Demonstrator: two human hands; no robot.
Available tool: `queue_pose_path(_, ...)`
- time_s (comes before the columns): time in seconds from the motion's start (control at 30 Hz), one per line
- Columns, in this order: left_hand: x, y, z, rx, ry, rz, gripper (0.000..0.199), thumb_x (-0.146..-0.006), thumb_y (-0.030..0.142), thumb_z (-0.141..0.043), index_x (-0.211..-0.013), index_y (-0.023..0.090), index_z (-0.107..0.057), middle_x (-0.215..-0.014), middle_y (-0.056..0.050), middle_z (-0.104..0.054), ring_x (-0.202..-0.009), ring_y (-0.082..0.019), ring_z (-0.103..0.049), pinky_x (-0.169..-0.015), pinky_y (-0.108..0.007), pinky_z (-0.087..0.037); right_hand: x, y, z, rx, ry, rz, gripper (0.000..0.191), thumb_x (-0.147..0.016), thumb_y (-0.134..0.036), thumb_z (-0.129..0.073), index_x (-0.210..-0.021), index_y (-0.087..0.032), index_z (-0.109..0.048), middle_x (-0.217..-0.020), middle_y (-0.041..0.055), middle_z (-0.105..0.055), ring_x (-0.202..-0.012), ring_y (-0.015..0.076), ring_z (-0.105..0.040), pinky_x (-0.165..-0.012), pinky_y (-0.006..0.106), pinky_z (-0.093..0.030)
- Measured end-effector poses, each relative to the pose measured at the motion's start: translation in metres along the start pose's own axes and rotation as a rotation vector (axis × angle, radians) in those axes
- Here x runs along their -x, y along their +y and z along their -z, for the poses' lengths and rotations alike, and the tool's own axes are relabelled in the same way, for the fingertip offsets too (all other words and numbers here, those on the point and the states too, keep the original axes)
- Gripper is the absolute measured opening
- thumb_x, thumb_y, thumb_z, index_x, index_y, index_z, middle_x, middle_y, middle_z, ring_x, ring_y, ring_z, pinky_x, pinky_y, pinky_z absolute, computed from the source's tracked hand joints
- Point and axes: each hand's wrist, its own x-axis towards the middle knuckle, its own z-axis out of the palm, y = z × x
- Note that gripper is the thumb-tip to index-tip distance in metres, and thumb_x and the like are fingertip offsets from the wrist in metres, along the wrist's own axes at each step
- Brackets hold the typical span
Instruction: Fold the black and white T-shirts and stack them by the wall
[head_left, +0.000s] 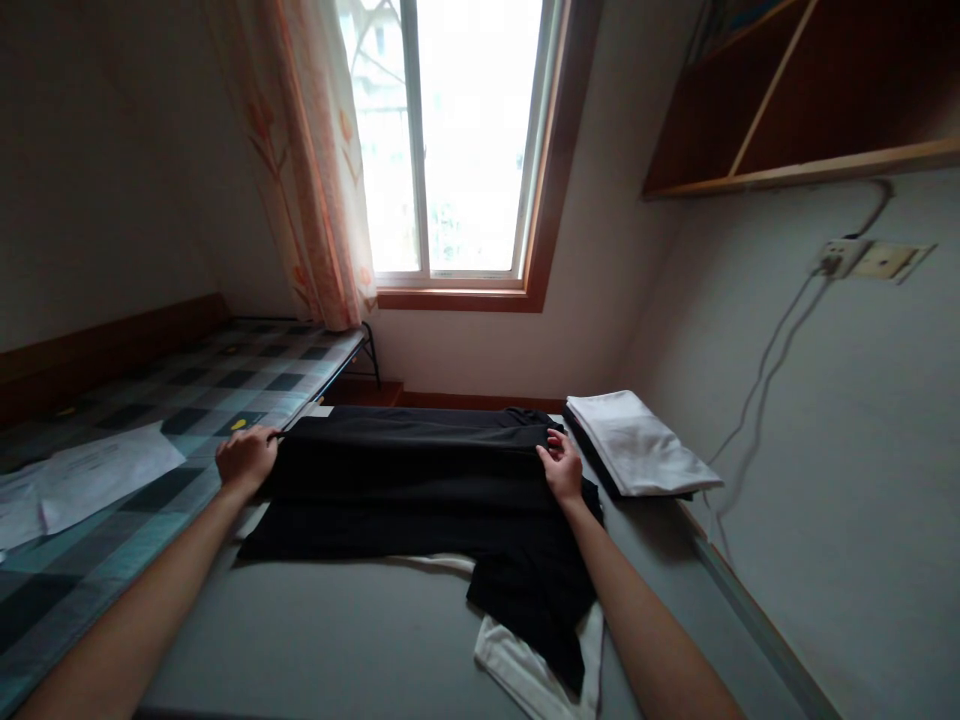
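Note:
A black T-shirt (405,500) lies sideways across the table, its near sleeve spread toward me and its far part raised in a long fold. At its left end, my left hand (247,458) is closed on the edge of the cloth. My right hand (559,466) pinches the same shirt near its right end, with thumb and finger together. Under the black shirt, part of a white garment (517,662) shows at the near right. More dark cloth lies behind the raised fold; I cannot tell whether it is the same shirt.
Folded white cloth (637,440) rests on dark folded cloth at the table's right. The grey table (337,635) meets a wall with a socket (841,258) and hanging cords. To the left is a checked bed (285,383) with paper sheets (105,478). A shelf (795,170) juts out above.

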Motion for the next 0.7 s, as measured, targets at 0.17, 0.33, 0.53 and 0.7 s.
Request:
queue_pose_path(0.17, 0.015, -0.009, -0.010, -0.052, -0.057, -0.096, 0.035, -0.090, 0.027, -0.041, -0.106, 0.020, -0.071, -0.116, -0.010, -0.068, -0.109, -0.031, -0.056, -0.090, -0.042, -0.042, -0.002, 0.004, 0.003, 0.042, -0.100, -0.002, 0.041, -0.068, -0.045, -0.063, -0.092, -0.013, -0.070, -0.098, 0.0138, -0.062, -0.077, 0.0211, -0.063, -0.075, 0.043, -0.057)
queue_pose_path(0.33, 0.031, -0.010, -0.027, -0.040, -0.120, -0.129, 0.036, -0.089, 0.023, -0.041, -0.109, 0.019, -0.071, -0.118, -0.010, -0.067, -0.108, -0.029, -0.057, -0.089, -0.040, -0.043, 0.000, 0.001, 0.005, 0.109, -0.158, 0.025, 0.035, -0.071, -0.042, -0.059, -0.091, -0.015, -0.069, -0.097, 0.0128, -0.061, -0.085, 0.0227, -0.062, -0.077, 0.041, -0.058)
queue_pose_path(0.53, 0.036, -0.007, -0.036, 0.007, -0.066, -0.081, 0.040, -0.088, 0.020, -0.039, -0.116, 0.020, -0.068, -0.121, -0.011, -0.065, -0.110, -0.030, -0.054, -0.089, -0.042, -0.042, 0.000, -0.001, 0.005, 0.167, -0.101, -0.007, 0.042, -0.073, -0.043, -0.055, -0.100, -0.013, -0.067, -0.099, 0.0145, -0.058, -0.084, 0.0237, -0.062, -0.072, 0.040, -0.058)
queue_pose_path(0.7, 0.038, -0.010, -0.042, 0.068, -0.025, -0.049, 0.036, -0.089, 0.024, -0.041, -0.111, 0.021, -0.069, -0.118, -0.010, -0.066, -0.109, -0.029, -0.054, -0.088, -0.040, -0.041, 0.001, -0.004, 0.007, 0.192, -0.129, 0.008, 0.048, -0.069, -0.043, -0.058, -0.107, -0.013, -0.065, -0.101, 0.0142, -0.056, -0.090, 0.0254, -0.061, -0.073, 0.040, -0.057)
